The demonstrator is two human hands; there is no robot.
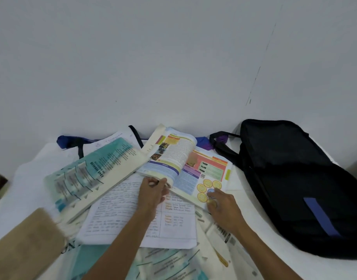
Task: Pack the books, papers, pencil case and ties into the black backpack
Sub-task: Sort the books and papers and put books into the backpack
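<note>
Several teal-covered books [165, 265] lie overlapping at the near edge of the white worktop [246, 201], with a tan cover [26, 243] at near left. Just beyond them, a sheaf of handwritten papers [121, 217] sits loose under the person's forearms. A little farther, the left hand [153, 191] curls round a wad of pages at the near edge of the open textbook [183, 162]. The right hand [222, 206], apart from it, lies with fingers spread flat on the right-hand page. The book looks about to be closed; if the gripped pages buckle as the halves meet, they are likely to crease. Lifting it could also drag the loose papers beneath toward the worktop's edge. To the left, another teal book [88, 174] rests tilted across the pile, overlapping the textbook, and may slide once that book is moved. At right, well apart from the hands, the black backpack [295, 178] lies flat. Whether its zip is open cannot be told, and a closed one would leave a loaded hand waiting. Farthest off, by the wall, what look like a blue tie [64, 140] and a purple tie [221, 139] poke out from behind the books, easy to overlook. No pencil case can be made out.
</note>
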